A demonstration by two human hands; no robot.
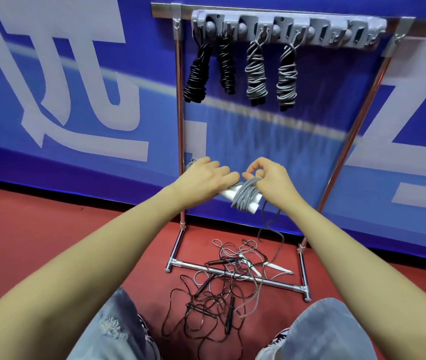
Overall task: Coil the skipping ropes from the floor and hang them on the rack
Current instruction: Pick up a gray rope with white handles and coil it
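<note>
My left hand [208, 178] grips the white handles of a grey skipping rope [245, 196], whose cord is wound around them in several turns. My right hand [266, 178] pinches the grey cord at the top of the coil. The loose end of that cord [271, 229] trails down to the floor. The metal rack [180, 120] stands against the wall, with a grey hook bar [289, 24] on top. Two black coiled ropes [211, 71] and two grey coiled ropes [271, 74] hang from its left hooks. The right hooks are bare.
A tangle of black and grey ropes [222, 287] lies on the red floor across the rack's base bar [235, 275]. My knees in jeans [318, 331] are at the bottom edge. A blue banner wall [76, 100] stands behind the rack.
</note>
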